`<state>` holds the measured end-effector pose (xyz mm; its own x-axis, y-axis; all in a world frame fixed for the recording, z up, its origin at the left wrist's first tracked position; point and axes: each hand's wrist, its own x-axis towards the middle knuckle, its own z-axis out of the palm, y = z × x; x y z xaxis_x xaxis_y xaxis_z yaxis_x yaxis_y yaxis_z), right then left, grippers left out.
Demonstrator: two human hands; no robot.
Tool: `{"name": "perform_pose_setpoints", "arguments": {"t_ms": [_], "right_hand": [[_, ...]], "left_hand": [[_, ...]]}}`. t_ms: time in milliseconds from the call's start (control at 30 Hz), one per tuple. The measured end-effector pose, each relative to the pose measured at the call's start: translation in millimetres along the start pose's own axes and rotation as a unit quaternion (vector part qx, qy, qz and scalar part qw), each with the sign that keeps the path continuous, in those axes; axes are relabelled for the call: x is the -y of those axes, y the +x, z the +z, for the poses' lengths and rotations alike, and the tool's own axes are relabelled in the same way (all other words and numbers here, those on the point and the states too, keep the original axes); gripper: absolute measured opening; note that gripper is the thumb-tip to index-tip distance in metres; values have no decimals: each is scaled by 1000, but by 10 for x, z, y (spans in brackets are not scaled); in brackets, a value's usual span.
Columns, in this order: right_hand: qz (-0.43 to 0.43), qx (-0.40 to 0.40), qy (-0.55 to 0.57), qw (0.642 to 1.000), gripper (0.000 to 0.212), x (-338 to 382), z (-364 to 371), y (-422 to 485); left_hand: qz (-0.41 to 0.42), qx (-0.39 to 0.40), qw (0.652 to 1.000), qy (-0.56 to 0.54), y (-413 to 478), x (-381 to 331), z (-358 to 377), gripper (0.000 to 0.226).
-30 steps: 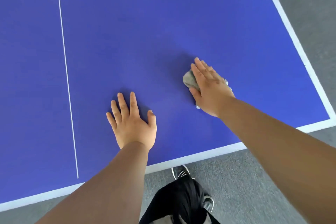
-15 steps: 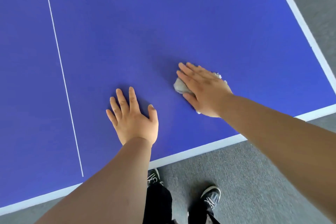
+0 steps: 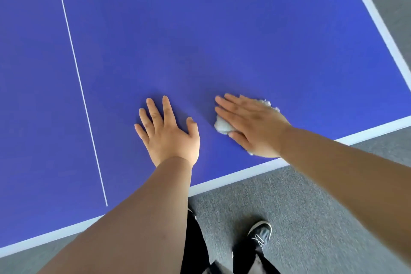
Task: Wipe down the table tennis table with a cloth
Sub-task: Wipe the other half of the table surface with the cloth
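Nearest, at the bottom edge: black trousers (image 3: 195, 240) and one dark shoe (image 3: 260, 237) with white laces, standing on grey carpet (image 3: 289, 207). Two bare forearms reach up from here over the table's edge.

Table (image 3: 222, 29): blue top, filling most of the view. White end line (image 3: 233, 176) runs along the near edge, slanting up to the right.

Left hand (image 3: 169, 135): palm down, flat on the blue top just past the end line, fingers straight and spread, thumb out to the right. Holds nothing.

Right hand (image 3: 251, 122): just right of the left hand, not touching it. Palm down, fingers straight and together, pointing left, pressing on the cloth.

Cloth (image 3: 222, 127): pale grey, bunched, on the table under the right palm. Bits show below the fingers, at the heel of the hand, and as a frayed edge on the hand's far side.

Centre line (image 3: 77, 84): thin, white, left of both hands, running away up the table.

Side line (image 3: 378, 20): wide, white, at far right, carpet beyond it.
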<state>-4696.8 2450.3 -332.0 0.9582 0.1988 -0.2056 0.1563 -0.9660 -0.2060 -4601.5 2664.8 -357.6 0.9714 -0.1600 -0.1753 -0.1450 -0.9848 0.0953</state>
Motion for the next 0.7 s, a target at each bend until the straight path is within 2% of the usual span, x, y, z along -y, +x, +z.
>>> {"name": "perform_pose_setpoints", "arguments": {"t_ms": [100,167,200,300,400,467,533,567,633,700], "right_hand": [[199,-38,47,978,64,-60,-160,498],[262,-60,58,961,66,63,-128,648],[262,-67,60,961,68,155,-89,639],[203,-72,49,975,73,587,118,250],[73,-10,-1,997,64,1087,335,-365],[-8,21,-17,1000,59,1113,332,-562],[-40,63,-15,997,65,900,175,-426],[-14,62,-13,998,67,768,95,-266],[116,16,30,993,61,512,-80,89],[239,-27,63,968,60,374,-156,397]], "left_hand": [[2,-7,1000,-2,-2,16,12,83],[3,-7,1000,-3,-11,9,8,83],[4,-7,1000,-3,-13,11,2,83],[7,6,1000,-14,-17,4,-56,79],[30,31,998,-35,-60,86,-143,74],[85,50,995,-32,-39,285,-225,71],[123,58,991,-10,-28,616,-286,70],[115,55,992,-3,-49,787,-293,71],[73,39,997,-1,-129,1056,-269,72],[67,19,998,1,-190,1196,-207,74]]}}
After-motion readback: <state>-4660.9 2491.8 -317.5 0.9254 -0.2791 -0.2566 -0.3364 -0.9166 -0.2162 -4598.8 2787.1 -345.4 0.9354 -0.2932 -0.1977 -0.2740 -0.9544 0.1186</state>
